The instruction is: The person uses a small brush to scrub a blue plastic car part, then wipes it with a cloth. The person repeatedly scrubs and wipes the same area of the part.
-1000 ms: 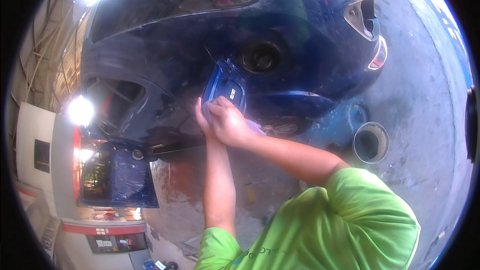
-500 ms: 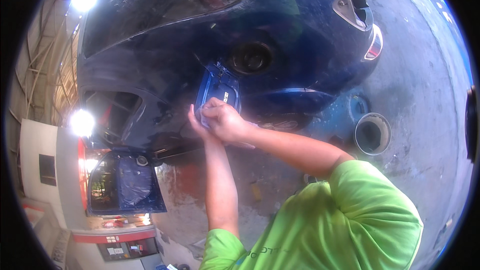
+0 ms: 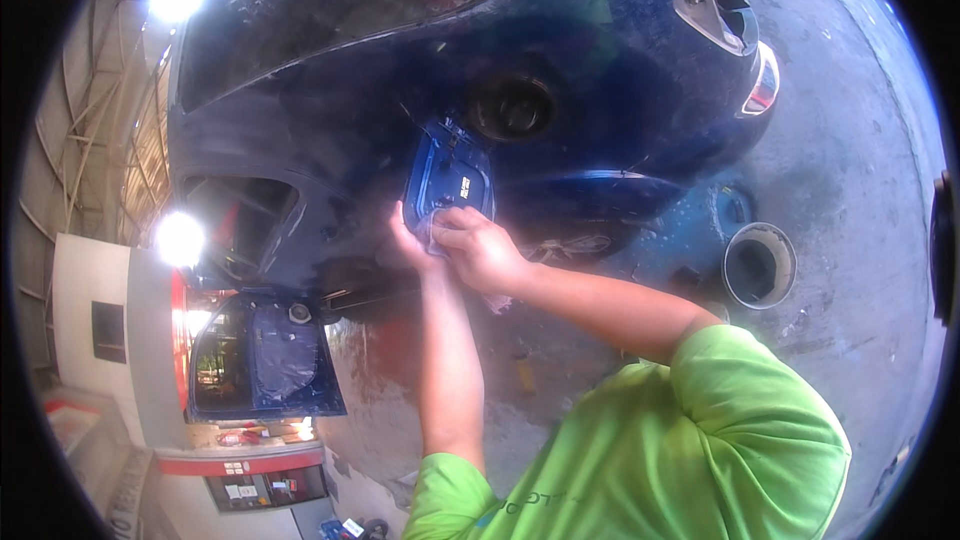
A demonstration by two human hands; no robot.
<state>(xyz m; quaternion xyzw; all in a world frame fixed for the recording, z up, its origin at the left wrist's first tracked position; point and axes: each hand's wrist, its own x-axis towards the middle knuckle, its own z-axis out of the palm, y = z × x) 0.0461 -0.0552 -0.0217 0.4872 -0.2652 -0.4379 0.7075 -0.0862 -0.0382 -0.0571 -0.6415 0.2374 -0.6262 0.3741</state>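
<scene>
A dark blue car body panel with a round fuel filler recess fills the area ahead of me. Below the recess, a hinged blue fuel filler flap stands swung out with its inner face showing. My left hand braces the flap's near edge, one digit stretched out at the left; its other fingers are hidden behind the flap and cloth. A thin, pale cloth is bunched in my right hand, whose fingers press it against the flap's lower edge. A loose end of cloth hangs below that hand.
A grey bucket stands on the concrete floor at the right, beside a blue container. A detached car door stands at the left. The car's tail light is at the upper right, and a shelving unit is lower left.
My right hand has shifted slightly rightward and down on the flap, opening a little gap from the left hand. More of the cloth shows between them. The whole view has shifted slightly.
</scene>
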